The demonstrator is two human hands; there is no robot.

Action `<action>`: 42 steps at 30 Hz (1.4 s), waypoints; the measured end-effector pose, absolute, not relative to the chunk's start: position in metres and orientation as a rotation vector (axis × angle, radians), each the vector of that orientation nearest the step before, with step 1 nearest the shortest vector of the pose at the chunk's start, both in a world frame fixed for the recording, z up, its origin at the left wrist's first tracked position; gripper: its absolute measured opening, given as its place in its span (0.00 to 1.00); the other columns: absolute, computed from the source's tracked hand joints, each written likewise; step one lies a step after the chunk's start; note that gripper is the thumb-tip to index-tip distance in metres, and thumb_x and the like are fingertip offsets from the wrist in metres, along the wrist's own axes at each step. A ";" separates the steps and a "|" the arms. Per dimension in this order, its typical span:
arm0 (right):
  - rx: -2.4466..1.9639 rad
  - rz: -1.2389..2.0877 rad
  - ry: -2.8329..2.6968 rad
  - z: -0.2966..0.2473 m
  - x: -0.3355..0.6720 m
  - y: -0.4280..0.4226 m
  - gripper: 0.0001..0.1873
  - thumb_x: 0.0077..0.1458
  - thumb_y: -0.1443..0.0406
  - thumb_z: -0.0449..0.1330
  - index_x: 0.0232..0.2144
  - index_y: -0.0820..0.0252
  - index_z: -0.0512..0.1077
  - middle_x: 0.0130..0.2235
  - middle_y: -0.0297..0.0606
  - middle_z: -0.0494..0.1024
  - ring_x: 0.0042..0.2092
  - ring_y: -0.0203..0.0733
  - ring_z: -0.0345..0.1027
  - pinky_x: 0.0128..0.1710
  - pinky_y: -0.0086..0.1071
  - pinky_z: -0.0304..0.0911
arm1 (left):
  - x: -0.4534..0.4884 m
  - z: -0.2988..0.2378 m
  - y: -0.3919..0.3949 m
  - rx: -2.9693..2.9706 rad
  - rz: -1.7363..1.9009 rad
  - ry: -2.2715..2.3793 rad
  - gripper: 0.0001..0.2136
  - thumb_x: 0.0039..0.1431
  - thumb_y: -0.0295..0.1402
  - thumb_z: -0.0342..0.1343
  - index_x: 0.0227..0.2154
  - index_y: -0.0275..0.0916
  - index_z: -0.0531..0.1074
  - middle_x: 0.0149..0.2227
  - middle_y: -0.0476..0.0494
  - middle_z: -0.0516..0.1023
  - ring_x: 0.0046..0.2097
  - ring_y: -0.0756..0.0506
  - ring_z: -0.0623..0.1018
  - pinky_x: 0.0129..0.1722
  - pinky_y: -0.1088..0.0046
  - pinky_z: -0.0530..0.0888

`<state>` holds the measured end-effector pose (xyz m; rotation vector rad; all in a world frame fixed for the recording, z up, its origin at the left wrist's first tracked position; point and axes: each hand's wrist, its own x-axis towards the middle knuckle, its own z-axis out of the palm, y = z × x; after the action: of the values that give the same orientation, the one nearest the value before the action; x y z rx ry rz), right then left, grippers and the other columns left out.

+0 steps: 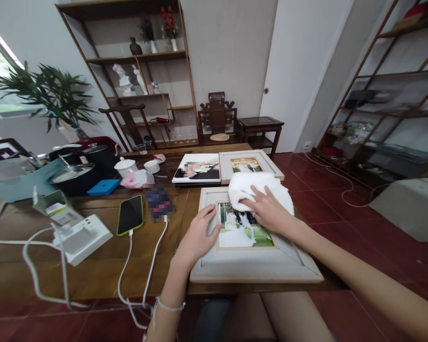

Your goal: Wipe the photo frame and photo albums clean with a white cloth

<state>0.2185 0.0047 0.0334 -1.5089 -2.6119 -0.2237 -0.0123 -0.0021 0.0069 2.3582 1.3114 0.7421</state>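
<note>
A pale wooden picture frame (249,270) lies face up at the table's front edge. Inside it a photo (237,237) shows people in wedding clothes on green grass. My left hand (198,233) rests along the frame's left side, fingers stretched out, holding nothing. With my right hand (271,209) I press a fluffy white towel (260,182) onto the frame's upper right part; fingers curl into the cloth. The towel hides the frame's top right corner and some of the photo.
Behind lie another framed photo (267,158) and a white-edged photo panel (195,166). To the left are a green-cased phone (130,216), a second phone (159,202), a white power strip (87,237) with cables, a blue box (104,187) and black pots (101,159).
</note>
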 end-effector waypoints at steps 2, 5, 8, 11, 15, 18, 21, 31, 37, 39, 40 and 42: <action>-1.445 -0.143 -2.662 0.036 0.218 -0.014 0.30 0.46 0.78 0.49 0.52 0.60 0.65 0.56 0.50 0.66 0.61 0.57 0.48 0.55 0.59 0.44 | -0.012 0.006 -0.002 2.367 0.748 1.308 0.20 0.58 0.33 0.49 0.54 0.33 0.65 0.59 0.36 0.64 0.60 0.42 0.63 0.60 0.64 0.59; -1.404 0.051 -2.727 0.043 0.219 -0.054 0.29 0.45 0.78 0.50 0.50 0.57 0.66 0.55 0.48 0.68 0.61 0.56 0.49 0.57 0.58 0.44 | -0.011 0.006 -0.001 2.374 0.765 1.305 0.20 0.58 0.33 0.50 0.54 0.34 0.65 0.58 0.36 0.65 0.60 0.42 0.64 0.60 0.62 0.60; -1.385 0.243 -2.765 0.050 0.221 -0.094 0.33 0.42 0.78 0.51 0.50 0.51 0.66 0.56 0.43 0.67 0.62 0.54 0.48 0.58 0.57 0.44 | -0.011 0.006 -0.002 2.374 0.756 1.315 0.21 0.58 0.33 0.50 0.54 0.32 0.65 0.58 0.35 0.65 0.60 0.41 0.64 0.60 0.62 0.59; -1.329 0.304 -2.760 0.052 0.216 -0.117 0.37 0.40 0.79 0.51 0.53 0.47 0.63 0.59 0.39 0.63 0.62 0.53 0.47 0.58 0.57 0.45 | -0.011 0.007 -0.003 2.371 0.724 1.332 0.22 0.58 0.33 0.50 0.55 0.32 0.64 0.59 0.35 0.64 0.60 0.41 0.63 0.60 0.61 0.59; -1.352 0.163 -2.697 0.042 0.210 -0.102 0.35 0.41 0.78 0.51 0.53 0.53 0.63 0.58 0.44 0.63 0.62 0.56 0.48 0.57 0.58 0.46 | -0.011 0.007 -0.003 2.377 0.706 1.336 0.22 0.59 0.33 0.49 0.56 0.33 0.63 0.60 0.36 0.63 0.61 0.41 0.62 0.60 0.60 0.60; -1.451 -0.036 -2.600 0.032 0.215 -0.063 0.31 0.44 0.78 0.51 0.52 0.57 0.65 0.56 0.47 0.67 0.61 0.56 0.49 0.57 0.57 0.44 | -0.010 0.007 -0.004 2.381 0.688 1.336 0.22 0.59 0.33 0.48 0.56 0.34 0.62 0.60 0.36 0.62 0.61 0.40 0.61 0.60 0.58 0.60; -1.552 -0.224 -2.516 0.027 0.222 -0.020 0.30 0.47 0.78 0.50 0.54 0.60 0.64 0.54 0.50 0.69 0.61 0.55 0.49 0.57 0.55 0.44 | -0.009 0.006 -0.005 2.376 0.674 1.353 0.22 0.60 0.34 0.48 0.57 0.34 0.61 0.61 0.36 0.61 0.62 0.40 0.60 0.59 0.57 0.59; -1.508 -0.163 -2.659 0.039 0.217 -0.027 0.29 0.46 0.78 0.48 0.51 0.60 0.66 0.52 0.50 0.70 0.59 0.58 0.54 0.54 0.59 0.46 | -0.008 0.005 -0.003 2.375 0.687 1.353 0.22 0.60 0.34 0.48 0.56 0.35 0.61 0.60 0.36 0.61 0.62 0.41 0.60 0.59 0.59 0.60; -1.402 0.231 -2.789 0.060 0.222 -0.105 0.31 0.43 0.78 0.50 0.50 0.52 0.65 0.53 0.46 0.69 0.60 0.55 0.53 0.56 0.58 0.48 | -0.009 0.001 -0.002 2.387 0.715 1.362 0.21 0.59 0.34 0.48 0.55 0.35 0.63 0.60 0.37 0.62 0.61 0.41 0.61 0.59 0.59 0.59; -1.376 0.267 -2.772 0.062 0.222 -0.116 0.33 0.41 0.79 0.50 0.50 0.49 0.65 0.55 0.43 0.68 0.60 0.54 0.53 0.55 0.58 0.49 | -0.009 0.000 -0.002 2.390 0.724 1.363 0.20 0.59 0.34 0.49 0.54 0.36 0.64 0.60 0.37 0.62 0.61 0.41 0.61 0.59 0.59 0.59; -1.377 0.258 -2.756 0.061 0.222 -0.117 0.34 0.41 0.79 0.50 0.50 0.49 0.65 0.55 0.43 0.68 0.60 0.54 0.54 0.55 0.57 0.50 | -0.009 0.000 -0.002 2.392 0.725 1.364 0.20 0.59 0.34 0.49 0.54 0.36 0.64 0.60 0.37 0.62 0.61 0.41 0.61 0.59 0.58 0.60; -1.389 0.198 -2.718 0.055 0.221 -0.109 0.33 0.41 0.79 0.50 0.50 0.50 0.66 0.53 0.43 0.70 0.59 0.54 0.54 0.55 0.56 0.51 | -0.009 0.001 -0.002 2.397 0.714 1.363 0.20 0.59 0.34 0.49 0.54 0.36 0.64 0.60 0.37 0.62 0.61 0.41 0.61 0.59 0.58 0.60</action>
<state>0.2207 -0.1092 0.0546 -1.3890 -2.7182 0.1984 -0.0087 -0.0021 0.0009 2.3966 1.3629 0.7139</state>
